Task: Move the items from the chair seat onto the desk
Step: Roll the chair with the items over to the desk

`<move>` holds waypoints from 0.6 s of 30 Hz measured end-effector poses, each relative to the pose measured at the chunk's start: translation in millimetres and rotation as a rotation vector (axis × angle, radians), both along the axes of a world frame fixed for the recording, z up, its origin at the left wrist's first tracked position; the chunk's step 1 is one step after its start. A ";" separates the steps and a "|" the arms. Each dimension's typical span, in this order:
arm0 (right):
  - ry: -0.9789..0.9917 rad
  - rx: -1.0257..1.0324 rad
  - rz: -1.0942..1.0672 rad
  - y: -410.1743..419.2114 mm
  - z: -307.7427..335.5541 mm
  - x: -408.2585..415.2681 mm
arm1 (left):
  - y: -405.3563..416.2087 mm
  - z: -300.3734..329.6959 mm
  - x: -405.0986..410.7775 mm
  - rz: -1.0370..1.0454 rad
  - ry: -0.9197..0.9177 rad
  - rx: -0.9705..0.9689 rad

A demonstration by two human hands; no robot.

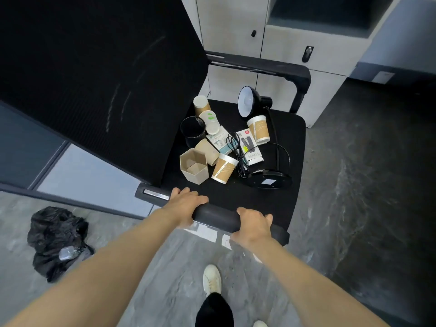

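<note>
Both my hands, left hand (186, 204) and right hand (253, 226), clamp the near armrest (217, 217), cups (224, 168) and lamp (266, 179) untouched on the seat (271, 201) just beyond; repositioning the chair, I judge, then one hand must release to lift.

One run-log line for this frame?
left hand, right hand: gripping armrest | items on chair seat: untouched | desk: unseen

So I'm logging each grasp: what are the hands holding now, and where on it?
Both the left hand and the right hand grip the chair's near armrest, one toward each end; no seat item is held.
</note>
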State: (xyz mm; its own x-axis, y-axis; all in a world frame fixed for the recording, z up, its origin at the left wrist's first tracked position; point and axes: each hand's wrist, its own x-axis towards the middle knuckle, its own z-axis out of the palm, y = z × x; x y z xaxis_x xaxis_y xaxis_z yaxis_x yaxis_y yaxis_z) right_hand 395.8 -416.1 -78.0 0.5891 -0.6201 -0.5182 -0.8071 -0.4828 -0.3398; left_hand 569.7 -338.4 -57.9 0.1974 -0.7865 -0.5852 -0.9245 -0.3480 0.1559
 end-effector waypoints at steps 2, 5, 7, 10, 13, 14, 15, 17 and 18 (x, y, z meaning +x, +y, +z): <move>0.003 0.011 -0.008 -11.0 0.9 10.4 | -11.7 1.5 10.7 -0.013 0.003 0.008; 0.021 0.032 -0.024 -26.1 3.5 22.0 | -26.8 1.1 24.8 -0.033 0.015 0.017; 0.027 0.040 -0.047 -35.8 5.0 27.6 | -36.8 0.2 30.7 -0.046 0.026 0.024; 0.045 0.041 -0.072 -47.5 6.2 32.1 | -51.0 -1.7 36.7 -0.070 0.029 0.029; 0.047 0.036 -0.090 -56.6 6.2 38.4 | -62.6 -2.1 42.9 -0.085 0.032 0.024; 0.049 0.032 -0.093 -59.8 5.9 41.0 | -66.1 -2.3 45.5 -0.090 0.031 0.022; 0.054 0.031 -0.096 -62.7 5.5 43.0 | -69.2 -2.5 47.7 -0.097 0.031 0.022; 0.056 0.035 -0.105 -68.5 4.4 46.7 | -76.0 -2.7 51.7 -0.104 0.031 0.019; 0.056 0.036 -0.113 -71.7 4.0 48.5 | -80.3 -2.8 53.9 -0.109 0.030 0.018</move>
